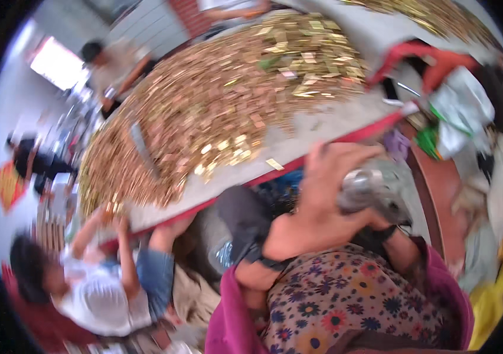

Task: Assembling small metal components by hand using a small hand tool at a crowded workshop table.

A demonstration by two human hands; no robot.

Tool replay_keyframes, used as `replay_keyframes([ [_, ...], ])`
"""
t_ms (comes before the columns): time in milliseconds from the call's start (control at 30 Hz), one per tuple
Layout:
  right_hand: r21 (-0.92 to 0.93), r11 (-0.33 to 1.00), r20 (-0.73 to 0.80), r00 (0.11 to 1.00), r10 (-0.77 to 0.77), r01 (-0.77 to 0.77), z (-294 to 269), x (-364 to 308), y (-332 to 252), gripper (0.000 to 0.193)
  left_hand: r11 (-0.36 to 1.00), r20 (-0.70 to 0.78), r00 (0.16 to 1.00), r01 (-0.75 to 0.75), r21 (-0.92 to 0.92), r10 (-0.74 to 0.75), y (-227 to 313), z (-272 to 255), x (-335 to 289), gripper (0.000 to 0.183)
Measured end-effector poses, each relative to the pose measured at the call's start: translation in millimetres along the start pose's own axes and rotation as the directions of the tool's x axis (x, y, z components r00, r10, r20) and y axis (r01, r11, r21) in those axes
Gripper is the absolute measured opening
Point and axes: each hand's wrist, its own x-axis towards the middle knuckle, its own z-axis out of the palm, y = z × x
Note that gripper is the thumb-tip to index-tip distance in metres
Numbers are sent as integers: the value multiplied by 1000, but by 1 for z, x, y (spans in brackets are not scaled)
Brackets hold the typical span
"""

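Observation:
Blurred by motion, a silver, shiny bottle-like container is held tilted above my lap, its clear or metallic body reaching toward the right. My left hand curls around its near side, with fingers over the top edge. Under the container, my right hand supports it; most of its fingers are hidden. Dark bands circle both wrists. Ahead stands a pale table with a red edge, covered by a wide heap of small gold and copper-coloured flat pieces. One loose gold piece lies near the table's edge.
At lower left, a person in a white top handles pieces at the table. Another person sits across it. A grey flat strip lies on the heap. Plastic bags and a red cloth are at right, beside a brown board.

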Motion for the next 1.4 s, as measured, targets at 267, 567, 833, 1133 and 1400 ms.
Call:
replay_keyframes([
  [267, -168, 936, 37, 951, -307, 308, -9, 10, 10, 81, 988, -73, 996, 48, -148, -59, -10, 19, -22, 100],
  [567, -326, 852, -4, 900, -435, 410, -1, 15, 6, 79, 990, -13, 996, 90, 108, -89, -13, 6, -34, 130],
  [833, -360, 820, 37, 885, -464, 445, -2, 17, 13, 81, 891, 36, 897, 432, 138, -440, -47, 9, -83, 92],
  [1133, -306, 860, 48, 909, -413, 407, -4, 20, 6, 85, 815, 4, 817, 576, -59, -577, -37, 18, -74, 52],
  [1400, -342, 856, 14, 913, -408, 388, -1, 13, 3, 93, 695, 59, 695, 706, 136, -717, -31, 8, -74, 73],
])
